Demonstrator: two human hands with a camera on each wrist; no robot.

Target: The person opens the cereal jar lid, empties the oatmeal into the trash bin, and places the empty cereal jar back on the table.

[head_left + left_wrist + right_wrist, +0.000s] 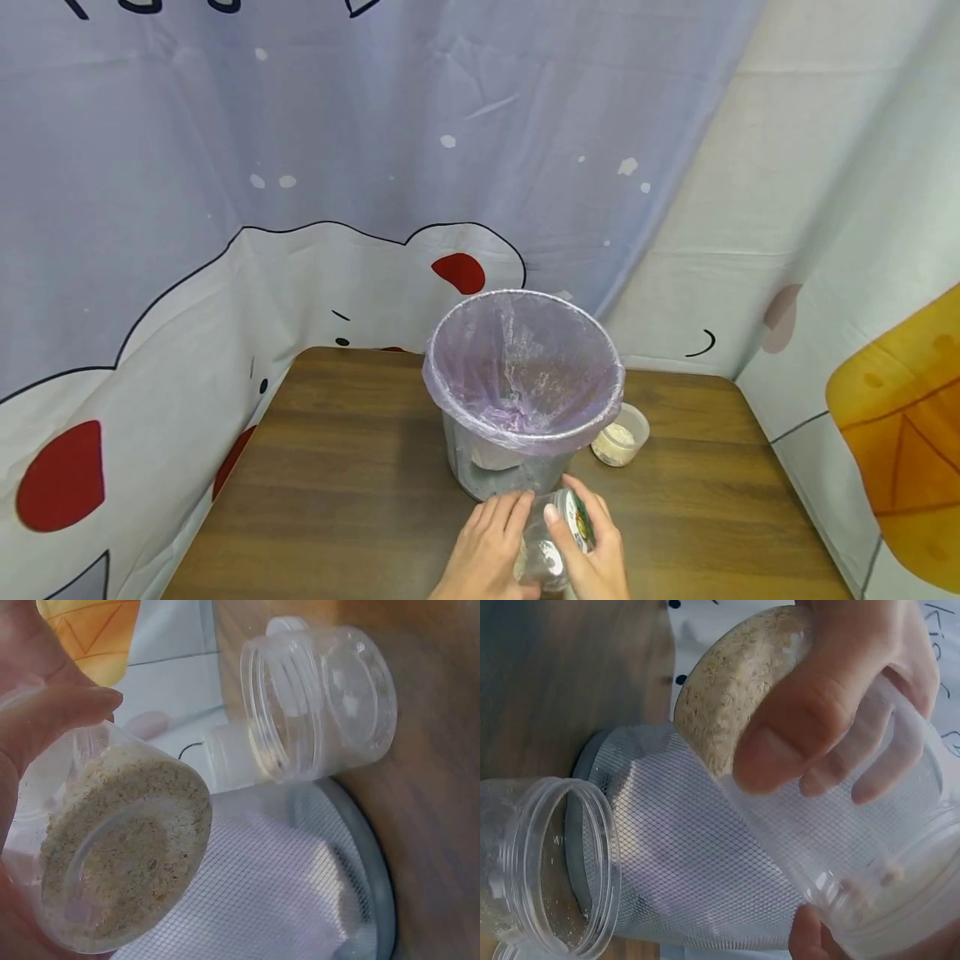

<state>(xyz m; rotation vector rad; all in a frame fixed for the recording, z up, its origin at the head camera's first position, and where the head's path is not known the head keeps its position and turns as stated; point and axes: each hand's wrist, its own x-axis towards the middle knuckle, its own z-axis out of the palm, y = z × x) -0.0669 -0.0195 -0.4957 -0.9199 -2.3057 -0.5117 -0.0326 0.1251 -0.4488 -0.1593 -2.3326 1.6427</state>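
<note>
Both hands hold a clear plastic jar of pale grainy flakes, tilted on its side low in front of the bin. My left hand wraps its base end; the right wrist view shows the thumb across the jar's side, with fingers behind. My right hand grips the end with the green-labelled lid. The flakes lie against the base in the left wrist view. Below stands an open clear jar with a few crumbs inside.
A mesh bin lined with a purple bag stands just beyond the hands on the wooden table. To its right sits a small tub with pale flakes. Printed curtains surround the table's back and sides.
</note>
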